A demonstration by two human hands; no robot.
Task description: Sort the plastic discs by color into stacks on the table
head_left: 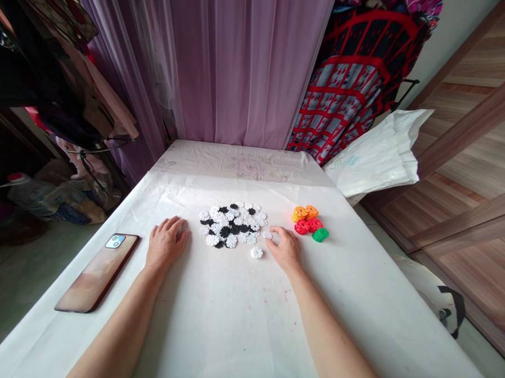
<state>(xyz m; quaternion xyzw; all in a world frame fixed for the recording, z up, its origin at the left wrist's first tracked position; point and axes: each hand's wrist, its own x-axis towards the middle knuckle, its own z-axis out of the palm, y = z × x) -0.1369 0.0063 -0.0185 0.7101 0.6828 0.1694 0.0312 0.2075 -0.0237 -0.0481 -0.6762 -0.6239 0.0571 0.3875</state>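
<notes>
My right hand [285,249] pinches a white snowflake disc [267,235] between thumb and fingers, at the right edge of a pile of black and white snowflake discs [233,224]. Just below it, a few white discs [256,253], apparently stacked, sit apart from the pile. My left hand [167,241] rests palm down on the table to the left of the pile, fingers loosely stretched and holding nothing. Beyond my right hand lie small groups of orange discs [304,213], red discs [308,226] and green discs [320,235], close together.
A phone [98,274] lies face down on the white tablecloth [228,323], left of my left arm. A purple curtain [242,64] hangs behind the table. At the right edge stands a white plastic bag [376,156]; clothes [101,85] hang at the left.
</notes>
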